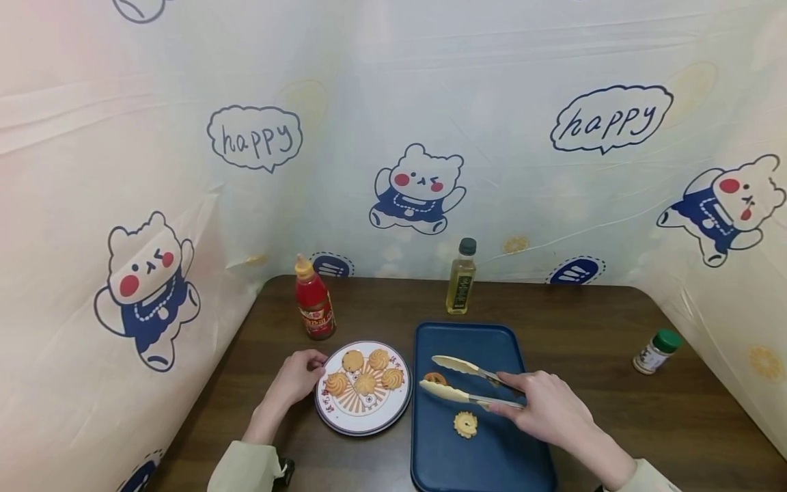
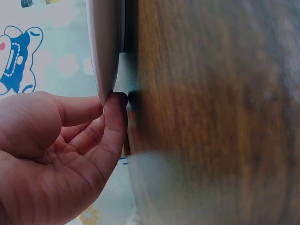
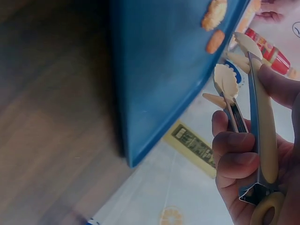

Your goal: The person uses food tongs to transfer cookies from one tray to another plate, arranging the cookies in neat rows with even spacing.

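My left hand (image 1: 299, 374) pinches the rim of a white patterned plate (image 1: 381, 418) between thumb and fingers, as the left wrist view shows. Several round cookies (image 1: 365, 384) lie on that plate. In my right hand (image 1: 547, 408) is a pair of tongs (image 3: 262, 122) with cream tips, gripped with the fingers curled round its arms. The tong tips are spread apart above a dark blue tray (image 1: 486, 461). Between them, partly covered, a brownish ring-shaped cookie (image 1: 435, 378) shows on the tray. Nearer me lies a pale scalloped cookie (image 1: 465, 424).
A red sauce bottle (image 1: 315, 307) with a yellow cap stands behind the plate. Behind the tray is an oil bottle (image 1: 461, 280). At the right is a green-lidded seasoning jar (image 1: 656, 352). A printed curtain (image 1: 418, 82) hangs round the wooden table (image 1: 590, 342).
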Motion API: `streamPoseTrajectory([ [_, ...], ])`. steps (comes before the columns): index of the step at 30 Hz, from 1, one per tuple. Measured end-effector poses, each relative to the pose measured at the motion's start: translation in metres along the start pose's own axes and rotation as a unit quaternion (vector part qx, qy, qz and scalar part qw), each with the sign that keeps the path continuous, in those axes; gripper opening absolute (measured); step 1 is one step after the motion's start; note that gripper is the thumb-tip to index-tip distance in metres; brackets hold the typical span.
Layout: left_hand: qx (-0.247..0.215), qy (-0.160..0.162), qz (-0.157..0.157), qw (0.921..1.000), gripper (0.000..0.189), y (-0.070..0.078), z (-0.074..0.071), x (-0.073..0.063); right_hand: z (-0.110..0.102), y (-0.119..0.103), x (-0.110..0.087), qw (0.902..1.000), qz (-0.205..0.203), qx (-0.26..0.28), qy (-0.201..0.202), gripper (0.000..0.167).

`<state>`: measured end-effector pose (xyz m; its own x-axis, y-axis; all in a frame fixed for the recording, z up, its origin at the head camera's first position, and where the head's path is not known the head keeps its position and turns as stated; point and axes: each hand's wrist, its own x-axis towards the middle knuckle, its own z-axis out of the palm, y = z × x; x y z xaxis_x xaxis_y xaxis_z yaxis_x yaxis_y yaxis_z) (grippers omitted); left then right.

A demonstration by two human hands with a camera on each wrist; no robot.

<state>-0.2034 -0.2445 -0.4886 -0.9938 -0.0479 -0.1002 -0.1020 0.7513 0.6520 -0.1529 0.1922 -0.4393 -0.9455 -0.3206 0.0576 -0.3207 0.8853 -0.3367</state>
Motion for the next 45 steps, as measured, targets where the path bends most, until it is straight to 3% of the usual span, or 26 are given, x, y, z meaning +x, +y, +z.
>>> streamPoseTrajectory([
  [15, 0.004, -0.006, -0.003, 1.0000, 0.017, 0.000, -0.001, 0.001, 0.011, 0.012, -0.009, 0.9999, 0.001, 0.011, -0.013, 0.068],
  [35, 0.003, -0.008, -0.003, 1.0000, 0.017, -0.001, -0.001, 0.000, 0.019, 0.015, -0.012, 0.9999, 0.000, -0.012, -0.001, 0.051],
  [45, 0.001, -0.005, -0.004, 1.0000, 0.016, 0.001, 0.000, 0.000, 0.018, 0.016, -0.013, 1.0000, -0.006, -0.001, 0.002, 0.056],
])
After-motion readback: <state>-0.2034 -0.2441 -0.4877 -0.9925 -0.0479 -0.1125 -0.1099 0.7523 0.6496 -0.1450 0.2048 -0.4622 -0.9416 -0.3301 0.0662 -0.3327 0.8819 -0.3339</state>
